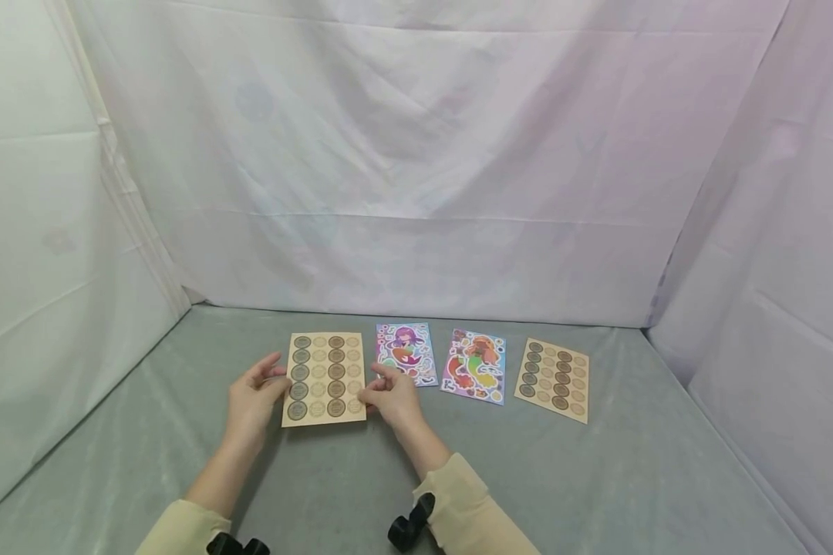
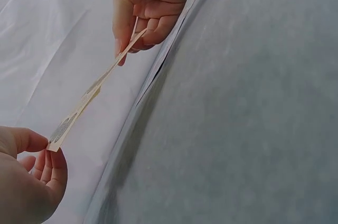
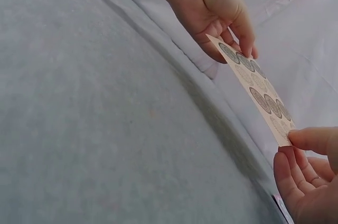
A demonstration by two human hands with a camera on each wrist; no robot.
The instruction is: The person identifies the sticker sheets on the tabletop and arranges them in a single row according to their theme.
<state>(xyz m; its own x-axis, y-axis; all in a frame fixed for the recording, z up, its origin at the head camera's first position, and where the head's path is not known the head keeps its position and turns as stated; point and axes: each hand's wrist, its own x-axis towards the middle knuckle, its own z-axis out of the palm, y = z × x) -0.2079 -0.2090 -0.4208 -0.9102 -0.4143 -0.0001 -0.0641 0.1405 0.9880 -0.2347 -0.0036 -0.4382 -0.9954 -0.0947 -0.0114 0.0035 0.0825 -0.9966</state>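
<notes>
A tan sticker sheet (image 1: 327, 379) with columns of round coin-like stickers is held up between both hands, its printed side toward the head camera. My left hand (image 1: 251, 401) pinches the sheet's left edge between thumb and fingers. At the lower right edge, my right hand (image 1: 396, 399) pinches it with the thumb on the printed face and the fingers behind. Both wrist views show the sheet off the table; in the left wrist view the sheet (image 2: 87, 97) appears nearly edge-on and slightly bent.
To the right lie two colourful mermaid sticker sheets (image 1: 406, 354) (image 1: 475, 367) and another tan sheet of round stickers (image 1: 552, 381), spread in a row. The table (image 1: 639, 478) has a grey-green cover. White cloth walls (image 1: 416, 154) stand at the back and both sides.
</notes>
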